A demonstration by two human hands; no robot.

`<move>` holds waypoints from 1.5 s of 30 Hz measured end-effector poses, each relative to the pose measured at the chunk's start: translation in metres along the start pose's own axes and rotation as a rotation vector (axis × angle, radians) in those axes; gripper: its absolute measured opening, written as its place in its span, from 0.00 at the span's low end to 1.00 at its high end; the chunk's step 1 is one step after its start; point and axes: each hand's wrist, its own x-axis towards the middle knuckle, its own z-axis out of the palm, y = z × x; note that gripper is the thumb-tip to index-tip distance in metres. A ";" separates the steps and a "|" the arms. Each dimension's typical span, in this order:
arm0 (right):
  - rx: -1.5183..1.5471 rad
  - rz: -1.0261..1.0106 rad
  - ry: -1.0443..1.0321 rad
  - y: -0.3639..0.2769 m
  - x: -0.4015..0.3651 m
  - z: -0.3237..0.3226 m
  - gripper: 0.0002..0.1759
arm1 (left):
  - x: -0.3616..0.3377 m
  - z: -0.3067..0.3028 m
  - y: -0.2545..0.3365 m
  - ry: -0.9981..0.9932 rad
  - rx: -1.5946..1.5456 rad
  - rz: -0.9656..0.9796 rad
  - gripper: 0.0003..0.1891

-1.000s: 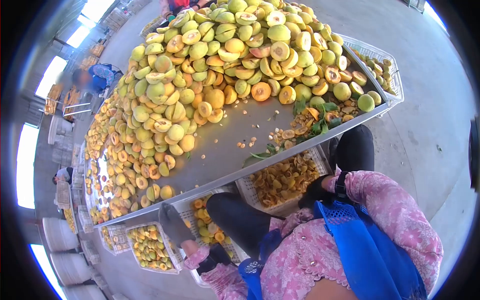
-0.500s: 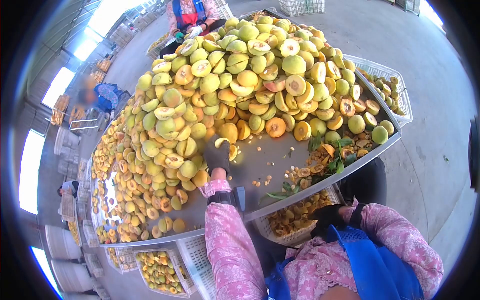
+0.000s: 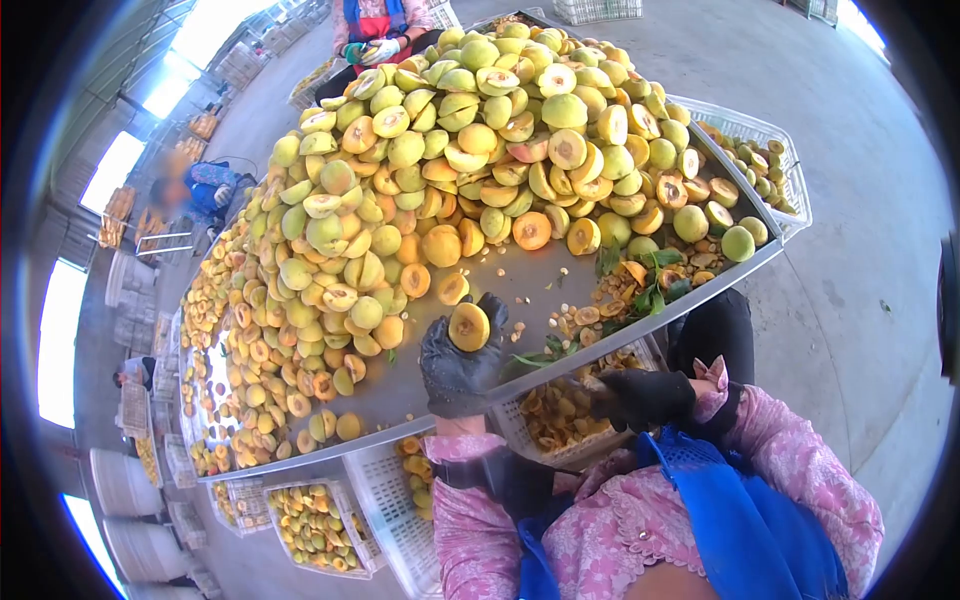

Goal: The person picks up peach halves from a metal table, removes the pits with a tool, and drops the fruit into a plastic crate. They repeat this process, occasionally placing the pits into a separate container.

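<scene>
My left hand [image 3: 463, 365], in a dark glove, holds a halved peach [image 3: 469, 327] with its orange cut face and hollow turned up. It is over the near edge of the metal table [image 3: 400, 385]. Beyond it rises a large heap of peaches [image 3: 400, 200], many cut in half, some with the stone showing. My right hand [image 3: 645, 397], also dark-gloved, is curled above a white crate [image 3: 520, 425] of peach scraps under the table's edge. Whatever its fingers hold, if anything, I cannot make out.
Green leaves [image 3: 655, 285] and loose stones lie at the table's right corner. Crates of peaches stand below left [image 3: 315, 525] and at the far right [image 3: 790, 190]. A gloved co-worker [image 3: 378, 35] sits across the heap; another person [image 3: 210, 190] is at the left.
My left hand has drawn back from the heap towards me, bringing a halved peach, cut face now up. My right hand has moved slightly up and left above the scrap crate.
</scene>
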 end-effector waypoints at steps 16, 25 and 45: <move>0.429 -0.175 0.224 -0.049 -0.021 0.032 0.18 | -0.104 0.068 0.054 -0.228 -0.747 -0.015 0.29; 0.475 -0.242 0.132 -0.045 -0.025 0.032 0.21 | -0.110 0.067 0.065 -0.214 -0.856 -0.007 0.24; -0.241 -0.322 0.440 -0.037 0.000 0.038 0.22 | -0.108 0.048 0.011 -0.329 0.063 0.101 0.23</move>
